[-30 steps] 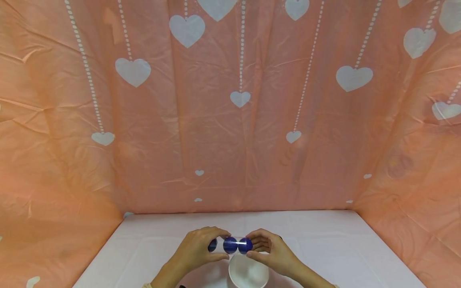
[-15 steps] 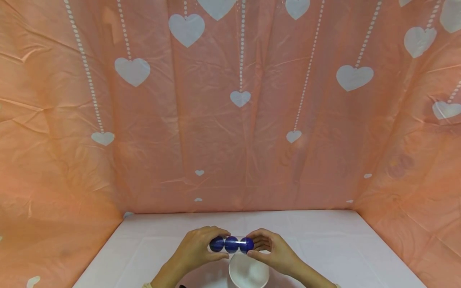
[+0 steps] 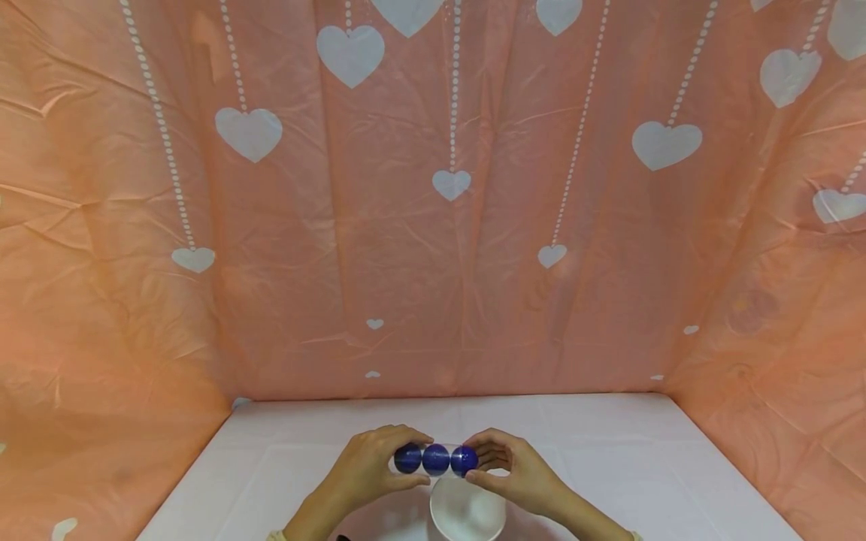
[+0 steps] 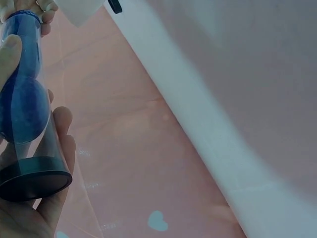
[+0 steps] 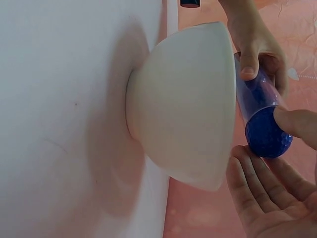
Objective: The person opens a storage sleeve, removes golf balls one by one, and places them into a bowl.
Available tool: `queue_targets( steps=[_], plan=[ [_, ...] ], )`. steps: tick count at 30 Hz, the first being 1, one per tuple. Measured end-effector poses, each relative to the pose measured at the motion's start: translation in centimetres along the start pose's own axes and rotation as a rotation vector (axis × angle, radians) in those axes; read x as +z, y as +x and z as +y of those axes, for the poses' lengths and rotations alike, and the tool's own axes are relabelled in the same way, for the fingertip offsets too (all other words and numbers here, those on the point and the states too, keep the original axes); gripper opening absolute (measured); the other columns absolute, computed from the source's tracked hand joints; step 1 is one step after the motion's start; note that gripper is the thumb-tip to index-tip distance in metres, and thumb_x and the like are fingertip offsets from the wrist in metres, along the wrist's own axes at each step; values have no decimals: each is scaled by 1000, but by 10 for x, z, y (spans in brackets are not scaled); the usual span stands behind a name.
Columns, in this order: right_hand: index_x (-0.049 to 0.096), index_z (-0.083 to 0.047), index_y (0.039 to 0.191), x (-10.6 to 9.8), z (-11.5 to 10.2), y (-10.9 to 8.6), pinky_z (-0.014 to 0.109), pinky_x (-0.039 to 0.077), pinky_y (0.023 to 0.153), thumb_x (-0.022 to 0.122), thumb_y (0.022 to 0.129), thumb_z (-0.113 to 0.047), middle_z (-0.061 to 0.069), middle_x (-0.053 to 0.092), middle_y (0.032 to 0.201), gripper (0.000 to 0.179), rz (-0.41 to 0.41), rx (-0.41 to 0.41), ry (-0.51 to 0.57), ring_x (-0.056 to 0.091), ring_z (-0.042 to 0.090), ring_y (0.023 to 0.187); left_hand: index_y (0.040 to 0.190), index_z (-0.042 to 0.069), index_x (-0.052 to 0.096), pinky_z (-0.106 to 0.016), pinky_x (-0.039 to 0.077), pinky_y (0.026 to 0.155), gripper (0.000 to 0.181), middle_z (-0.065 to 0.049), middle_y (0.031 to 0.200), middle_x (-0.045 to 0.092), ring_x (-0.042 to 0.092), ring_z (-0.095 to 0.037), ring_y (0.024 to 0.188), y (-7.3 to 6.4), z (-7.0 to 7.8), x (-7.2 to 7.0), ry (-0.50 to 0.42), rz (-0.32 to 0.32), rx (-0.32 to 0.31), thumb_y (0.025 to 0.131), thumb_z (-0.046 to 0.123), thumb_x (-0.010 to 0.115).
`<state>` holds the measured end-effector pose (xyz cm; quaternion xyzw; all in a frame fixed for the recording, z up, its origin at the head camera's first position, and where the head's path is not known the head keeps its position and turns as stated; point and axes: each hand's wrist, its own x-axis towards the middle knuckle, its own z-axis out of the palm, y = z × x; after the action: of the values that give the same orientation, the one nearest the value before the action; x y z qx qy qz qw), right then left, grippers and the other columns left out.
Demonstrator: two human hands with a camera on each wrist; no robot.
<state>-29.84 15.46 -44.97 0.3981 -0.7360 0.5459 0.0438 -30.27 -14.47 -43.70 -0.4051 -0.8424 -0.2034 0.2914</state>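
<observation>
My left hand grips a clear tube lying level above the table, thumb on the near side. A black cap closes the tube's left end, in the left wrist view. Three blue balls sit in a row along it. The rightmost blue ball, dimpled, pokes out of the open right end. My right hand pinches that ball between thumb and index finger; its other fingers extend below, palm up, in the right wrist view. A white bowl stands right under the tube's right end.
The white table is walled by orange sheeting with white hearts at the back and both sides. A small dark object shows at the near edge, left of the bowl.
The blue balls have slid slightly right within the tube, and the leftmost one has closed up against the middle one. Both hands stay almost where they were.
</observation>
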Motion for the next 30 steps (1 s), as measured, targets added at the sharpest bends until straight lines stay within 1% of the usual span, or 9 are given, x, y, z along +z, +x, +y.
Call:
queue_targets(
  steps=[7, 13, 17, 20, 26, 30],
  plan=[
    [69, -2, 126, -3, 1, -1, 29, 60, 92, 82, 96, -14, 11, 74, 111, 35, -1, 45, -24, 71, 11, 99, 124, 30, 74, -35, 61, 81, 49, 15, 112, 76, 71, -5, 97, 0, -1, -1, -12, -12, -19, 82, 47, 93],
    [69, 0, 126, -7, -6, -1, 31, 61, 92, 81, 97, -14, 13, 75, 112, 35, -14, 46, -27, 72, 14, 100, 124, 29, 74, -34, 60, 80, 50, 15, 112, 77, 71, -5, 96, -1, -2, 0, -17, -15, -24, 81, 47, 93],
    [69, 1, 124, -12, -6, -1, 32, 61, 90, 82, 97, -13, 13, 76, 110, 33, -37, 35, -47, 72, 14, 99, 123, 29, 75, -34, 61, 81, 51, 15, 112, 76, 71, -4, 96, -1, -2, 0, -18, -17, -25, 80, 48, 94],
    [70, -3, 123, -17, -5, 0, 33, 61, 90, 82, 97, -16, 9, 76, 109, 31, -59, 42, -93, 72, 13, 98, 124, 29, 75, -35, 60, 82, 52, 15, 113, 76, 70, -3, 97, -1, -1, 0, -19, -21, -32, 79, 47, 95],
    [72, -14, 120, -24, -3, -2, 36, 60, 89, 85, 95, -23, -6, 75, 106, 30, -85, 94, -226, 70, 7, 96, 124, 29, 75, -34, 61, 82, 52, 16, 112, 76, 70, -4, 97, 0, -1, 0, -19, -23, -36, 78, 45, 96],
    [72, -15, 118, -26, -2, -4, 34, 60, 87, 86, 93, -24, -9, 74, 106, 30, -114, 86, -282, 68, 4, 96, 124, 29, 75, -35, 61, 82, 51, 15, 112, 76, 71, -4, 97, -1, -1, -1, -18, -18, -27, 80, 46, 94]
  ],
)
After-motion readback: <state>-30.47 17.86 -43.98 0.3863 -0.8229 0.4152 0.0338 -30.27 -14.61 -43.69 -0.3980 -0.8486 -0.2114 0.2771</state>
